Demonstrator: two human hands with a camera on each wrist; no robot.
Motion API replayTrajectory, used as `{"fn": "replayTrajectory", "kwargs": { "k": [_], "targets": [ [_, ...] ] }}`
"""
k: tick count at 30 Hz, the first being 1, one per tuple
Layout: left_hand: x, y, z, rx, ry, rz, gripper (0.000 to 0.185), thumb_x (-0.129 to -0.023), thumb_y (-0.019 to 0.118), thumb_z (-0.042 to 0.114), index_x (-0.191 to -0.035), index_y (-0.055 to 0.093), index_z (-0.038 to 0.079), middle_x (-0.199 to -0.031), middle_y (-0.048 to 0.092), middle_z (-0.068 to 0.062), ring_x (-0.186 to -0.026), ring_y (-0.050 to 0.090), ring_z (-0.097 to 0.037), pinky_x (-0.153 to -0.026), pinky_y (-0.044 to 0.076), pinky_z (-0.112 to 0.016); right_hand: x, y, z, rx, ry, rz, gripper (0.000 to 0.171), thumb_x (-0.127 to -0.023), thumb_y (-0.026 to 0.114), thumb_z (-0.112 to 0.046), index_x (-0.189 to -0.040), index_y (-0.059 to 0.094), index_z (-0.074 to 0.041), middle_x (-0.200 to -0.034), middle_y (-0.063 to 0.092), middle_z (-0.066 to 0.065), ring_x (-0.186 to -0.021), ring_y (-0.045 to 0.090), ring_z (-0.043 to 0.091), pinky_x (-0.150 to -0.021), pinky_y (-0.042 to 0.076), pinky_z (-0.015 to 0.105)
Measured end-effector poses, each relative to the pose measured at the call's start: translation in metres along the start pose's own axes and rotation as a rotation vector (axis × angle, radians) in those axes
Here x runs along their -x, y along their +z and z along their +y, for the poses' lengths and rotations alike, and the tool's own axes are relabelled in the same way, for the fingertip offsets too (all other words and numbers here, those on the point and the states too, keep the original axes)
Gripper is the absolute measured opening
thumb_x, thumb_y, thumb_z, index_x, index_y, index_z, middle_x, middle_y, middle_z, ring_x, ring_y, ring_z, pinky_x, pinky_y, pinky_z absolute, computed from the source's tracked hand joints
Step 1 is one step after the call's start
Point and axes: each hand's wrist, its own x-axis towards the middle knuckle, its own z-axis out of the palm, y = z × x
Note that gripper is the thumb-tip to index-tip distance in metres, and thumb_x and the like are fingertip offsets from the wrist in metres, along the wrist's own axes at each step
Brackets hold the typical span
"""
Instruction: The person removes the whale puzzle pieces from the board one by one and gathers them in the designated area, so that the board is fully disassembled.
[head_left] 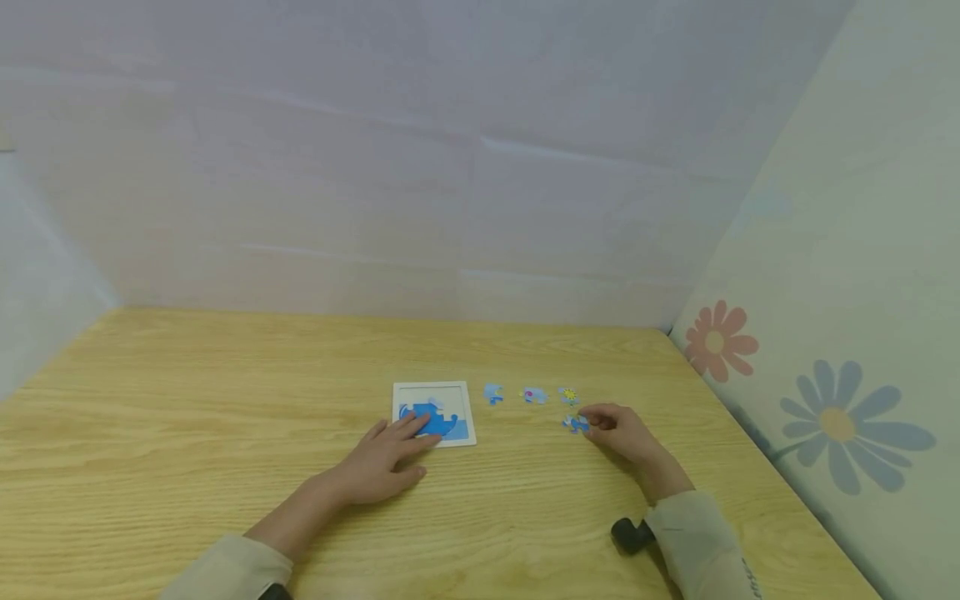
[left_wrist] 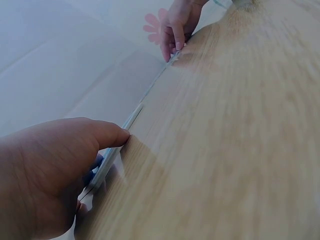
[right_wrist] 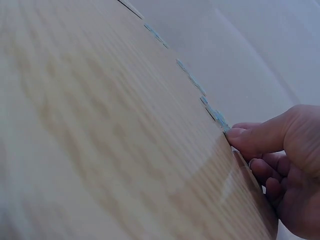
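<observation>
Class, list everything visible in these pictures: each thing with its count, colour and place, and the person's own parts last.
Table: one, light wood, under everything.
Puzzle tray: one, white frame, blue pieces inside, table centre.
Loose pieces: three, mostly blue, in a row right of the tray, the first.
Puzzle piece: one, blue, at the right fingertips.
Wall: flower-patterned, right side.
Left hand: fingers flat on the tray.
Right hand: pinching the puzzle piece.

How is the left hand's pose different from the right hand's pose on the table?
The left hand lies flat, its straight fingers pressing on the puzzle tray; the right hand is curled, its fingertips pinching a loose blue puzzle piece. The left hand works inside the tray's white frame; the right hand is on the bare table, near three other loose pieces. Both rest low on the wooden table.
</observation>
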Motion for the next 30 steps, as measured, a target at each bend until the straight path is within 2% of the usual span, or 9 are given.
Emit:
{"fn": "replayTrajectory", "kwargs": {
  "k": [4, 7, 11, 17, 20, 24, 30],
  "targets": [
    [0.001, 0.000, 0.001, 0.003, 0.000, 0.001, 0.044, -0.086, 0.051, 0.022, -0.128, 0.043, 0.009, -0.137, 0.024, -0.016, -0.125, 0.015, -0.034, -0.094, 0.008, -0.057, 0.000, 0.000, 0.000, -0.016, 0.017, 0.002, 0.031, -0.079, 0.060, -0.002, -0.108, 0.056, 0.005, -0.090, 0.052, 0.013, -0.079, 0.046, 0.021, -0.067, 0.042, 0.029],
    [0.002, -0.001, 0.000, 0.002, -0.006, 0.004, 0.044, -0.086, 0.051, 0.022, -0.128, 0.043, 0.009, -0.137, 0.024, -0.016, -0.125, 0.015, -0.034, -0.094, 0.008, -0.057, -0.001, 0.000, -0.002, -0.073, 0.021, -0.008, 0.033, -0.079, 0.060, -0.002, -0.110, 0.053, 0.007, -0.089, 0.052, 0.014, -0.078, 0.047, 0.021, -0.066, 0.042, 0.029],
    [0.001, 0.000, -0.001, -0.001, -0.007, 0.006, 0.045, -0.086, 0.051, 0.023, -0.128, 0.043, 0.009, -0.138, 0.024, -0.015, -0.126, 0.015, -0.033, -0.094, 0.008, -0.057, 0.002, -0.002, -0.016, -0.133, 0.032, -0.011, 0.035, -0.079, 0.059, 0.000, -0.112, 0.050, 0.010, -0.088, 0.052, 0.018, -0.076, 0.048, 0.023, -0.063, 0.043, 0.029],
    [0.000, 0.001, -0.001, 0.012, -0.001, 0.020, 0.044, -0.086, 0.051, 0.022, -0.128, 0.044, 0.009, -0.138, 0.024, -0.015, -0.126, 0.014, -0.033, -0.094, 0.007, -0.057, -0.004, -0.006, -0.013, -0.122, 0.060, 0.017, 0.038, -0.081, 0.060, -0.008, -0.114, 0.050, 0.006, -0.089, 0.052, 0.014, -0.072, 0.047, 0.019, -0.057, 0.041, 0.027],
    [0.000, 0.001, -0.002, 0.026, 0.005, 0.030, 0.044, -0.086, 0.052, 0.021, -0.127, 0.045, 0.008, -0.137, 0.025, -0.016, -0.125, 0.015, -0.034, -0.094, 0.007, -0.057, -0.008, -0.006, -0.020, -0.119, 0.060, 0.026, 0.039, -0.082, 0.060, -0.011, -0.115, 0.050, 0.005, -0.092, 0.052, 0.014, -0.073, 0.047, 0.019, -0.057, 0.042, 0.028],
    [0.001, 0.002, -0.002, 0.041, 0.007, 0.035, 0.044, -0.085, 0.053, 0.021, -0.126, 0.045, 0.007, -0.137, 0.026, -0.016, -0.125, 0.015, -0.034, -0.094, 0.007, -0.057, -0.014, -0.001, -0.031, -0.115, 0.046, 0.017, 0.040, -0.082, 0.059, -0.016, -0.117, 0.050, 0.002, -0.094, 0.052, 0.012, -0.079, 0.049, 0.020, -0.065, 0.043, 0.032],
    [0.000, 0.002, -0.002, 0.034, 0.025, 0.049, 0.044, -0.084, 0.055, 0.021, -0.124, 0.047, 0.004, -0.135, 0.028, -0.019, -0.124, 0.017, -0.037, -0.092, 0.009, -0.058, -0.026, 0.014, -0.050, -0.164, -0.031, -0.004, 0.040, -0.083, 0.059, -0.017, -0.116, 0.050, 0.005, -0.093, 0.052, 0.013, -0.081, 0.049, 0.021, -0.073, 0.042, 0.043]
  ]
}}
